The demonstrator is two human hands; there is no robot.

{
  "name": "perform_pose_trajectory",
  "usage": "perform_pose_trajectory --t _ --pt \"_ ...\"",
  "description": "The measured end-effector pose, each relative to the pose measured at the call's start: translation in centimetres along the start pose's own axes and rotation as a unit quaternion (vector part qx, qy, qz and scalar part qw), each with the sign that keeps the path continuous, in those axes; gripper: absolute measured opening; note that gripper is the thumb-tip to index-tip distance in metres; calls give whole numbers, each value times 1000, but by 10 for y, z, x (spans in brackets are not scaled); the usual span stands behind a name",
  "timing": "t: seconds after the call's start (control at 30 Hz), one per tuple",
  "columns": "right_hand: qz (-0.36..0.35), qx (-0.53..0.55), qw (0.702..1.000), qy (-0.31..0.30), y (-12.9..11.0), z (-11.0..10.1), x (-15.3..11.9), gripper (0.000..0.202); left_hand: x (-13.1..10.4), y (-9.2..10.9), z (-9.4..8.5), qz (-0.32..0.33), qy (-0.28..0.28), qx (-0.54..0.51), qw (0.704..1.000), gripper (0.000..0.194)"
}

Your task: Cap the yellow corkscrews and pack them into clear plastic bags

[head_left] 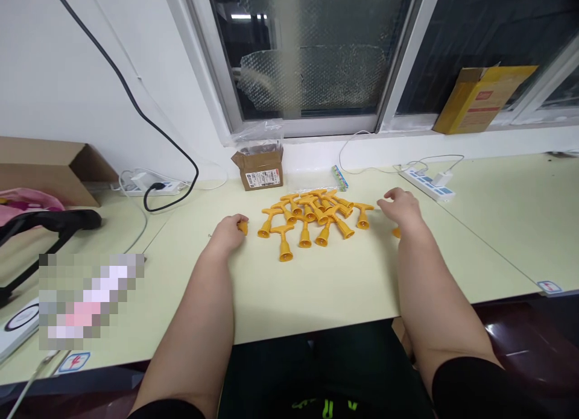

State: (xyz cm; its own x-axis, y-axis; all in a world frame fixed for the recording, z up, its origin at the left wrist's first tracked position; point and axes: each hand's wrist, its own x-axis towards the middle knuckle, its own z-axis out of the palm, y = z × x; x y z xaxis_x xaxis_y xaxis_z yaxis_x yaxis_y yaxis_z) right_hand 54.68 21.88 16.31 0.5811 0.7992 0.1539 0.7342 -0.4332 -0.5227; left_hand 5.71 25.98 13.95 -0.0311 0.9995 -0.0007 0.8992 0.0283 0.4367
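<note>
Several yellow T-shaped pieces with cup-like ends (pixel 285 244) lie in a heap on the pale table (pixel 271 298), in front of the window. Left of the heap, my left hand (pixel 230 233) is closed round a yellow piece (pixel 243 227), of which only a small part shows. My right hand (pixel 400 207) is to the right of the heap, thumb and fingers apart. Under its wrist a bit of another yellow piece (pixel 397 232) peeks out, mostly hidden; no hold on it is visible.
Behind the heap are an opened cardboard box (pixel 263 171) and a clear plastic bag (pixel 312 181). Power strips stand at the back right (pixel 427 184) and back left (pixel 165 188). A black frame (pixel 49 238) and a blurred-out device (pixel 93 304) lie at the left.
</note>
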Motion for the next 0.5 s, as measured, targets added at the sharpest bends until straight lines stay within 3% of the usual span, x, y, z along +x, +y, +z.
perform_pose_trajectory --t 0.17,0.33,0.4,0.5 --pt "105 -26 994 -12 24 0 20 22 0 4 4 -36 21 21 999 40" --pt "113 0 989 -97 31 12 22 19 -2 7 4 -92 19 25 995 44" --pt "110 15 990 -82 29 15 19 17 -3 8 3 -99 15 31 995 43" --pt "53 75 996 -1 22 18 13 13 -3 10 2 -96 16 32 995 43"
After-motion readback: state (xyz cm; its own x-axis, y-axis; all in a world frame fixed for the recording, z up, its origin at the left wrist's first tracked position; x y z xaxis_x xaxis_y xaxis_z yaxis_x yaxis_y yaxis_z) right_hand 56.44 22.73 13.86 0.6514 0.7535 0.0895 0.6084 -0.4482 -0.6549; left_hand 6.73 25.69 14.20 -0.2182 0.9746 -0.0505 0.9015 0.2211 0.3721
